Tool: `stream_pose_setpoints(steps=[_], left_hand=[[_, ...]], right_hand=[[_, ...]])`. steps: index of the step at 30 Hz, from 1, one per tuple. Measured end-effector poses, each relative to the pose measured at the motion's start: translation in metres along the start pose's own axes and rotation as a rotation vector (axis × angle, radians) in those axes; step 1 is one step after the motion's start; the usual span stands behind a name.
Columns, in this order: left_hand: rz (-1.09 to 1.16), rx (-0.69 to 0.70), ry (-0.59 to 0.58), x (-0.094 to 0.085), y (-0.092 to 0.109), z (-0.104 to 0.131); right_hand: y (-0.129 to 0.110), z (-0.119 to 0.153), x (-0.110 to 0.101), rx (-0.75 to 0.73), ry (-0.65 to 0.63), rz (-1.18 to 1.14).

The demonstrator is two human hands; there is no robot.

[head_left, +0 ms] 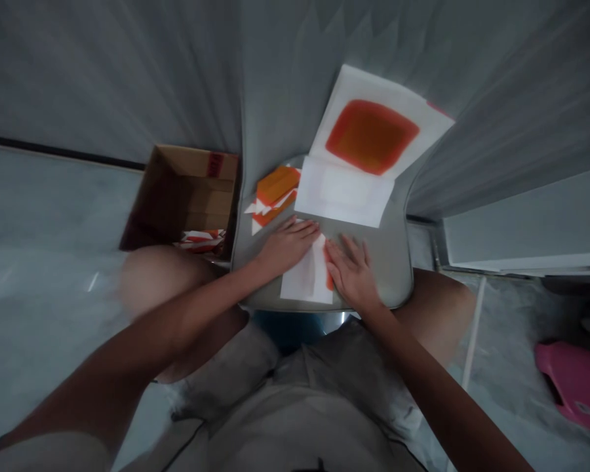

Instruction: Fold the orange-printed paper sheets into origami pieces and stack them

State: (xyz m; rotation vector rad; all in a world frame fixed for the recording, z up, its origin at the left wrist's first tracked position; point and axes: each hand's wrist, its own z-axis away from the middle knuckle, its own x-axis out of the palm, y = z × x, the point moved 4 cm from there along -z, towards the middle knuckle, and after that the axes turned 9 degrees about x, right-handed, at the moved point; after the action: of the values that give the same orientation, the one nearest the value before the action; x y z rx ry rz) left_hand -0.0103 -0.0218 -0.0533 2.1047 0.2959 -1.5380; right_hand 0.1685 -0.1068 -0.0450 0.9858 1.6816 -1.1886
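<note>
A small white sheet of paper with an orange edge lies on a grey stool seat between my knees. My left hand rests flat on its upper left part, fingers pointing right. My right hand presses flat on its right edge, fingers spread. Neither hand grips anything. Behind the hands lies a stack of large white sheets, the far one showing a big orange square. Left of the stack sits a pile of folded orange and white papers.
An open cardboard box stands on the floor to the left, with orange and white folded pieces inside. Grey curtain fabric hangs behind the stool. A pink plastic object lies at the lower right on the floor.
</note>
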Motion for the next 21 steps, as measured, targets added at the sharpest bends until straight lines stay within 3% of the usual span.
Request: stream_pose_setpoints(steps=[7,12,16,21], left_hand=[[0.068,0.002,0.047,-0.007,-0.001,0.001],[0.230,-0.095,0.273,-0.014,-0.007,-0.003],[0.300,-0.121,0.375,-0.012,-0.013,-0.006],[0.248,-0.128,0.422,-0.012,-0.011,-0.003]], right_hand=[[0.007,-0.009,-0.004,0.040,-0.004,-0.106],[0.014,-0.044,-0.004,0.266,0.033,-0.273],[0.010,-0.074,0.001,0.450,-0.144,-0.334],[0.009,-0.088,-0.001,0.634,-0.275,-0.364]])
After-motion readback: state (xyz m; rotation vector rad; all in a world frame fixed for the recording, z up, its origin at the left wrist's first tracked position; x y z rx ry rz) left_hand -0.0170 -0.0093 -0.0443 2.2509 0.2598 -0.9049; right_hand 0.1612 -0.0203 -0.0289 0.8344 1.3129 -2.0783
